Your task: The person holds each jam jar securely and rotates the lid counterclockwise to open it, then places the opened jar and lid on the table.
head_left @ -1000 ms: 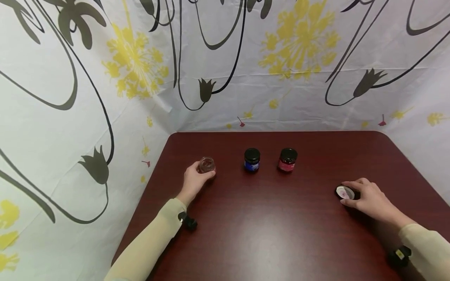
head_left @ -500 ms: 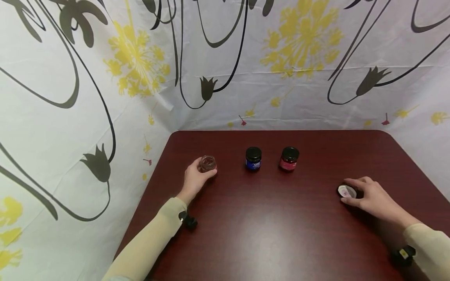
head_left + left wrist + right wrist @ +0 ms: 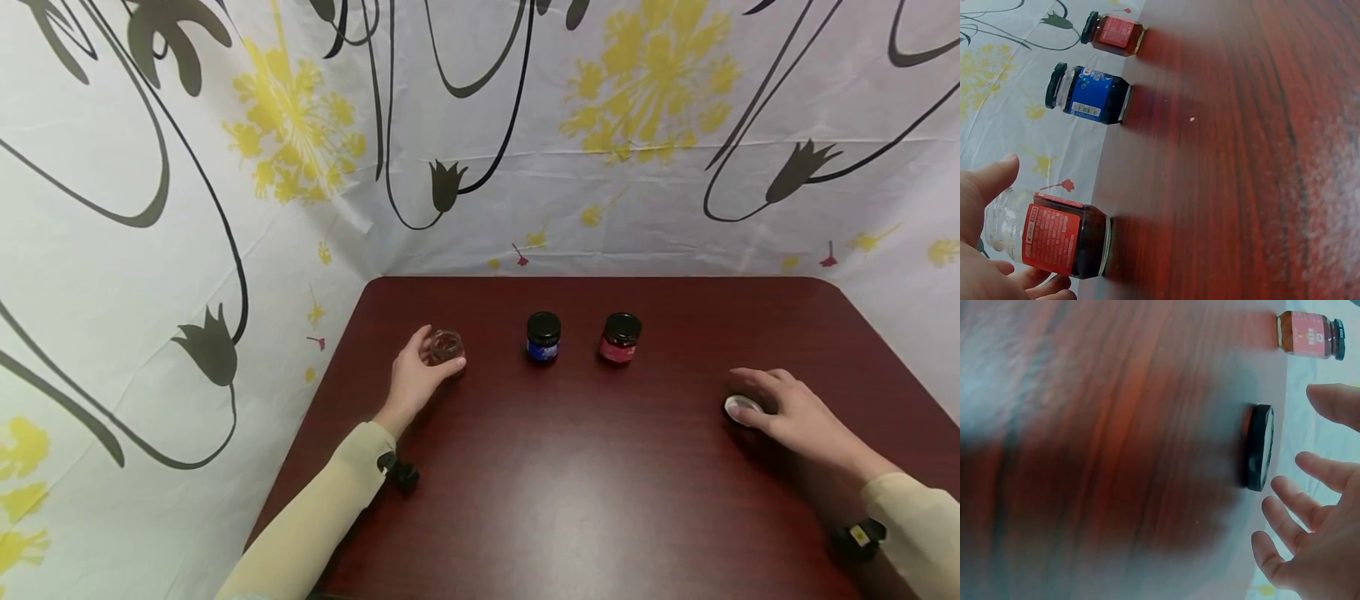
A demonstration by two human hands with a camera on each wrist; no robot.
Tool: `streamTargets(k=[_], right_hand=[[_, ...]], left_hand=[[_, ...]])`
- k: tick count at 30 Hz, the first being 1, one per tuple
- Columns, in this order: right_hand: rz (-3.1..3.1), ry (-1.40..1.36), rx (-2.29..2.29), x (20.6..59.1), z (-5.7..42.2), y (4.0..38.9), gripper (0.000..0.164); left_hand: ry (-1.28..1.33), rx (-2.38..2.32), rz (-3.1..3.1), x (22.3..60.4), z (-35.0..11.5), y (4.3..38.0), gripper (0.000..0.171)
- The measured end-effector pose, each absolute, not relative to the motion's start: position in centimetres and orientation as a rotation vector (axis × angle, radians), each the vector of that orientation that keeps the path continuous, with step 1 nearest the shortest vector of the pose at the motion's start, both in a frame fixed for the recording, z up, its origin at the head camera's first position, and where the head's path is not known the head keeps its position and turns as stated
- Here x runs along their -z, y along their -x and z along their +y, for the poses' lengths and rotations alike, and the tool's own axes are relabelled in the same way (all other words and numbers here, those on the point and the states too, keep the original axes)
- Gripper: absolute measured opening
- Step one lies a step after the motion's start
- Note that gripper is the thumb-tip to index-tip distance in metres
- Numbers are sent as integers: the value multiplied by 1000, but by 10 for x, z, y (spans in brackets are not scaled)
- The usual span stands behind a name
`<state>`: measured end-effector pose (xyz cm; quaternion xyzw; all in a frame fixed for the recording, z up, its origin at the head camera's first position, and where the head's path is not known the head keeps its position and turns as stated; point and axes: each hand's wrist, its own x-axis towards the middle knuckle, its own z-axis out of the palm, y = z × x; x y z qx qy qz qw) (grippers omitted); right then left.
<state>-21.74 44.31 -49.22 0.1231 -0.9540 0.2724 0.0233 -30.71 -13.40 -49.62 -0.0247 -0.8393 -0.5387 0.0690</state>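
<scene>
A lidless glass jar (image 3: pixel 447 347) with a red label (image 3: pixel 1051 239) and dark contents stands upright at the table's left. My left hand (image 3: pixel 414 381) curves loosely around it, thumb and index spread; in the left wrist view the thumb (image 3: pixel 999 178) is apart from the glass. On the right, a black jar lid (image 3: pixel 1260 448) lies on the table, its pale inner side (image 3: pixel 738 406) facing up. My right hand (image 3: pixel 802 425) hovers just over it with thumb and fingers spread, holding nothing. In the head view the thumb overlaps the lid.
Two capped jars stand at the back of the dark red table (image 3: pixel 570 483): one with a blue label (image 3: pixel 543 350), the other with a pinkish-red label (image 3: pixel 618 352). A patterned cloth (image 3: pixel 480 125) hangs behind and along the left side.
The right hand has let go of the lid, its fingers spreading away while the lid stays on the table. The left hand's fingers have loosened and opened away from the jar.
</scene>
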Motion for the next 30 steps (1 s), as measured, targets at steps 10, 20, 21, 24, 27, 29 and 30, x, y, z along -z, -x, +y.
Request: streamTargets(k=[10, 20, 21, 24, 27, 29, 30], right_hand=[[-2948, -397, -823, 477, 435, 221, 69], [-2932, -337, -864, 466, 419, 231, 70], [-2926, -339, -867, 465, 418, 232, 69], [-2908, -339, -863, 462, 413, 234, 69], [-2899, -338, -857, 459, 409, 235, 70], [-2895, -337, -858, 457, 406, 235, 70], [-2892, -340, -860, 456, 405, 236, 70]], left_hand=[[100, 1635, -2496, 485, -134, 305, 96], [119, 1652, -2443, 480, -134, 305, 91], [122, 1657, -2437, 479, -134, 304, 91], [127, 1667, -2424, 476, -133, 303, 91], [130, 1668, -2427, 474, -132, 302, 91], [130, 1661, -2433, 474, -132, 301, 91], [129, 1655, -2435, 473, -132, 301, 91]])
